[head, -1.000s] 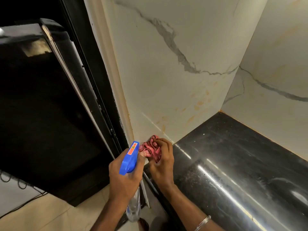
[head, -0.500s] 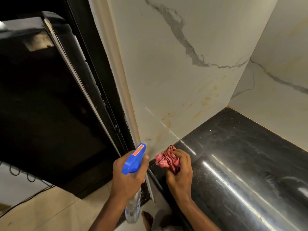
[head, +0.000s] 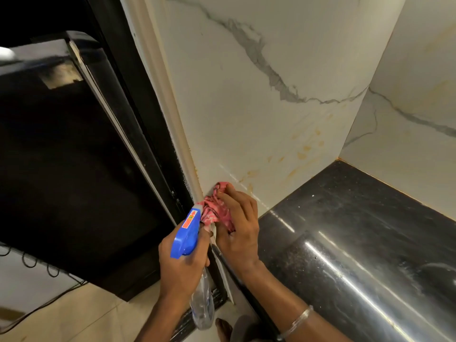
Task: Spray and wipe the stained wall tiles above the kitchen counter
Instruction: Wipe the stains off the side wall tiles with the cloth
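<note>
White marble-look wall tiles (head: 259, 114) rise above the black counter (head: 357, 230), with orange-yellow stains (head: 303, 149) low on the tile near the corner. My right hand (head: 238, 228) presses a crumpled pink cloth (head: 216, 206) against the bottom left edge of the tile, where it meets the cream trim. My left hand (head: 182, 265) grips a clear spray bottle (head: 201, 304) with a blue trigger head (head: 186, 234), held just left of the cloth with the nozzle pointing up towards the wall.
A glossy black appliance (head: 69, 156) stands close on the left, beside the dark door frame (head: 138, 107). The side wall tile (head: 407, 124) closes the corner on the right. Cables (head: 29, 262) hang low on the left above the beige floor (head: 74, 314).
My right hand has carried the cloth from the counter edge up and left onto the lower tile by the trim. The left hand with the bottle stays beside it.
</note>
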